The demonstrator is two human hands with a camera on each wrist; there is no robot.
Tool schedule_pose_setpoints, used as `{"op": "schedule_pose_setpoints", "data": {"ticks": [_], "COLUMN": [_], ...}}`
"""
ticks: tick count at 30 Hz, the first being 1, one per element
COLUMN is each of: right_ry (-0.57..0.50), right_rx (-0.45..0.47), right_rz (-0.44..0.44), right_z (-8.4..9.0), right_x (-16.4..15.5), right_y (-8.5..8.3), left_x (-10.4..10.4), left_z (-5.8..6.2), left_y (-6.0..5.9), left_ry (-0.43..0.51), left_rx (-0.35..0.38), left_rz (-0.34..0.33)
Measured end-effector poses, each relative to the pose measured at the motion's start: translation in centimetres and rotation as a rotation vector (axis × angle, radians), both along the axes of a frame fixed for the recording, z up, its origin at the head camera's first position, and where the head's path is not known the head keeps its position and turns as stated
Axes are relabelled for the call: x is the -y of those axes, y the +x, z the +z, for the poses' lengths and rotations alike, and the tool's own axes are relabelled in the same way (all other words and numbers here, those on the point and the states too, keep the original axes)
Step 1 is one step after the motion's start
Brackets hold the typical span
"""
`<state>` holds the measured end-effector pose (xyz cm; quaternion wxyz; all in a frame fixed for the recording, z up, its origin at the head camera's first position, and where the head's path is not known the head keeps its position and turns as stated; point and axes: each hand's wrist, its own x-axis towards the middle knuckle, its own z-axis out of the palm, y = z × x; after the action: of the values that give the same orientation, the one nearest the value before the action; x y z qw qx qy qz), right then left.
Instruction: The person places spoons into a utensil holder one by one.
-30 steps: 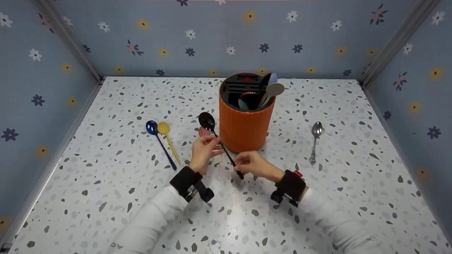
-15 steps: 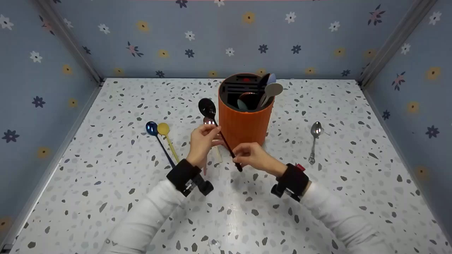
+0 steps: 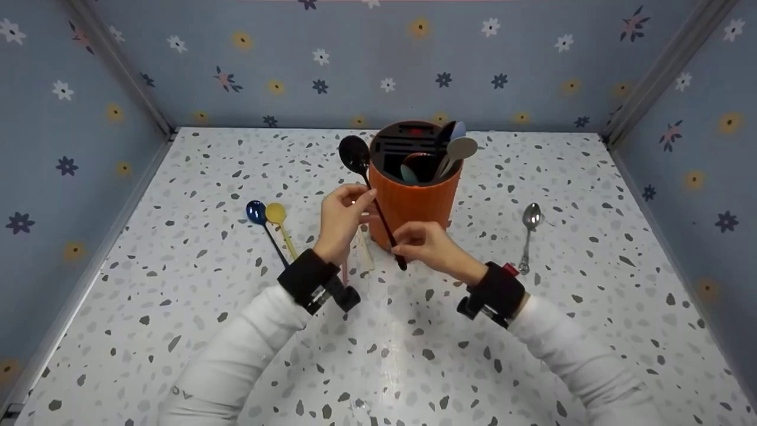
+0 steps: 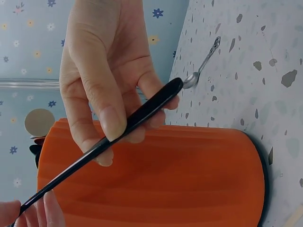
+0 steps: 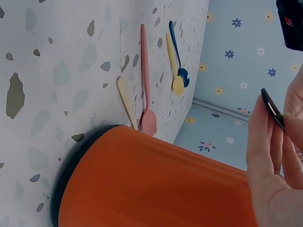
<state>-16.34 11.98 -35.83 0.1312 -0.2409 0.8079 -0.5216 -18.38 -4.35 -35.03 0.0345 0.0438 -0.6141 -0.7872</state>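
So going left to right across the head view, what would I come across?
Blue spoon, yellow spoon, left hand, right hand, silver spoon. I left out the black spoon and the orange holder, since each overlaps the hands there.

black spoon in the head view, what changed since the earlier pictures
The black spoon moved up the picture, its bowl now showing beside the rim of the orange utensil holder. The left hand and right hand moved up with it, both still pinching the handle; nothing was let go. The orange utensil holder, blue spoon, yellow spoon and silver spoon stayed put.
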Motion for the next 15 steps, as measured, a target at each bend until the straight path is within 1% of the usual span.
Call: {"op": "schedule_pose_setpoints", "data": {"ticks": [4,11,15], "right_ry": [-0.002,-0.028,-0.05], "right_rx": [-0.058,-0.082,-0.077], "right_rz": [-0.012,-0.038,-0.051], "right_z": [0.6,1.7,1.4], "right_x": [0.1,0.2,0.0], "right_y": [-0.1,-0.6,-1.5], "left_x": [0.0,-0.1,-0.2], "left_z": [0.9,2.9,4.0], "left_y": [0.0,0.0,-0.1], "left_ry": [-0.017,-0.029,-0.052], "left_rx": [-0.034,-0.1,-0.139], "left_rz": [-0.021,-0.035,-0.04]}}
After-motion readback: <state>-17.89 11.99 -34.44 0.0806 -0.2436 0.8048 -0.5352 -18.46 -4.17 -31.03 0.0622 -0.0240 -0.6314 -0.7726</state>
